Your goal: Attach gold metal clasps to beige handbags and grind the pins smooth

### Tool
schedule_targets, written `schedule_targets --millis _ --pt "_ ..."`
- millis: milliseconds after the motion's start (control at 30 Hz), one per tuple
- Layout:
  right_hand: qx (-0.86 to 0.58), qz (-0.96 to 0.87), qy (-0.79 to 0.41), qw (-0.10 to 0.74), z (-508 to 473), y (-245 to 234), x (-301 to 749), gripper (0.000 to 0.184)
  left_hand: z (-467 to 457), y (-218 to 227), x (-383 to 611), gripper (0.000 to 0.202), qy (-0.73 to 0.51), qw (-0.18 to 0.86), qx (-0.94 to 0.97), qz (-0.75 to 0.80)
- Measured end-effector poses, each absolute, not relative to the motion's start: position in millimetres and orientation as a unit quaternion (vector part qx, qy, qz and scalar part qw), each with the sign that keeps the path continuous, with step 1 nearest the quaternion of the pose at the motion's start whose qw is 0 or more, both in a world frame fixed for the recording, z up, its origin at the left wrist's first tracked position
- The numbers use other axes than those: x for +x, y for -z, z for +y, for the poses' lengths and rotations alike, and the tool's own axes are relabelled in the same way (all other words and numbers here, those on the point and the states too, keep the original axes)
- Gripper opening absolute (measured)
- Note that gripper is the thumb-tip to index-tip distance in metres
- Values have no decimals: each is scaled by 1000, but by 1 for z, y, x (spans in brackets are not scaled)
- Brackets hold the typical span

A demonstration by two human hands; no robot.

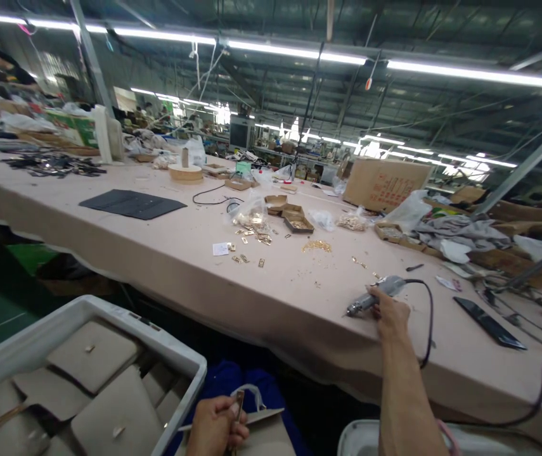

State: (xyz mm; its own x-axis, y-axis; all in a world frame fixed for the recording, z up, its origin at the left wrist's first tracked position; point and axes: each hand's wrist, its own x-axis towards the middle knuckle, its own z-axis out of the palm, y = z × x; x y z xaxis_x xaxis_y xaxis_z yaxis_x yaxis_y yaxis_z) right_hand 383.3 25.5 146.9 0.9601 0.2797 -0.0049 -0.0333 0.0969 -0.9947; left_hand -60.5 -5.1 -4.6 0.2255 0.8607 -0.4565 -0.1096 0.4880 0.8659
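We are holding an electric screwdriver [394, 285] by the near edge of the surface [261, 297], right of centre, our right hand [391, 311] wrapping its grip round the body. Nearer and lower, our left hand [216, 423] is pinching a small metal piece [239, 404] by a beige panel [264, 437]; a loosening pinch could drop it. The cord [432, 320] is trailing rightward; a snag could jerk the screwdriver, scattering gold fittings [317, 246] farther off.

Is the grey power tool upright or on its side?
On its side: the grey power tool is nearly level over the table, its tip toward picture left, in the right hand.
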Motion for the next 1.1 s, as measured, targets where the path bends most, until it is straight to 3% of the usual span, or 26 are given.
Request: schedule_targets --millis 167,300,533,733,1100 --pt "-485 -74 -210 846 20 -150 383 46 -3 14 -60 40 -340 691 363 524" --pt "-390 -59 -315 863 23 -151 384 25 -4 13 -59 43 -341 693 364 521" --pt "-364 -42 -300 881 50 -155 384 28 -7 5 -56 42 -342 683 378 524" --pt "-310 4 -296 904 90 -161 383 13 -6 8 -55 39 -333 686 379 524" --pt "-353 41 -219 909 160 -157 358 27 1 20 -51 44 -328 691 353 539"
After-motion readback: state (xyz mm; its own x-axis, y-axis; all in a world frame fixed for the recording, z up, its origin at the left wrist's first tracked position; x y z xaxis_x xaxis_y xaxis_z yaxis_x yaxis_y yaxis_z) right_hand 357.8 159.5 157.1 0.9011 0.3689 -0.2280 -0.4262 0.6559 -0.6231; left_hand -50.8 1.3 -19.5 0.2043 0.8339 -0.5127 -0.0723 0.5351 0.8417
